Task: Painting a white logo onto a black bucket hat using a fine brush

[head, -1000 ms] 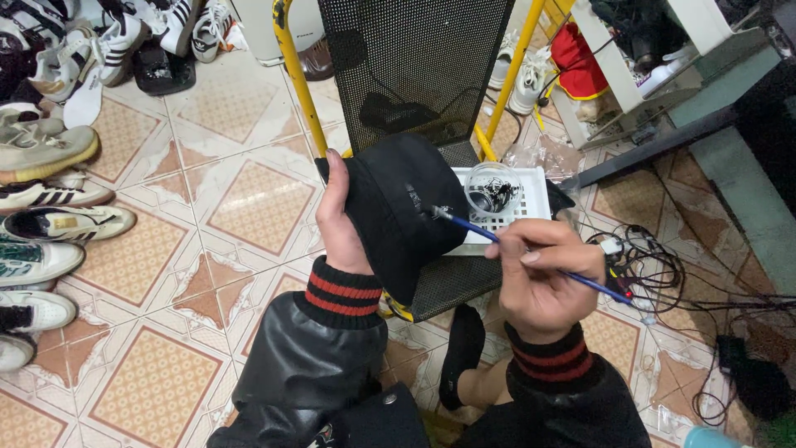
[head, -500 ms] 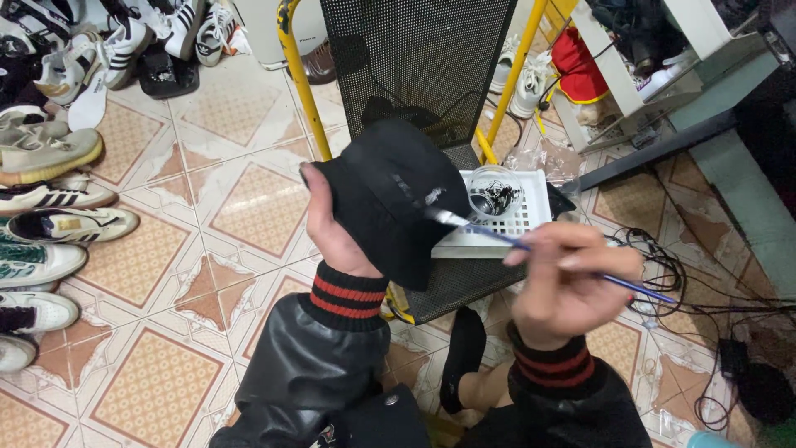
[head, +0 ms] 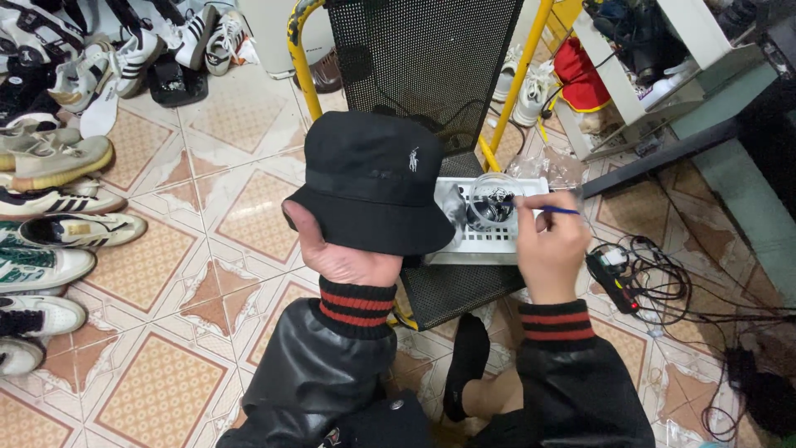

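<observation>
Here, left hand (head: 344, 257) gripping hat (head: 373, 178) brim

I see a floor (head: 166, 249) of cream and orange patterned tiles, worn in places. Along its left edge pairs of sneakers (head: 50, 207) lie in rows. Ahead stands a black mesh chair (head: 414, 58) with yellow tube legs. To the right, black cables (head: 663, 282) tangle on the tiles below a white shelf unit (head: 655, 66).
</observation>
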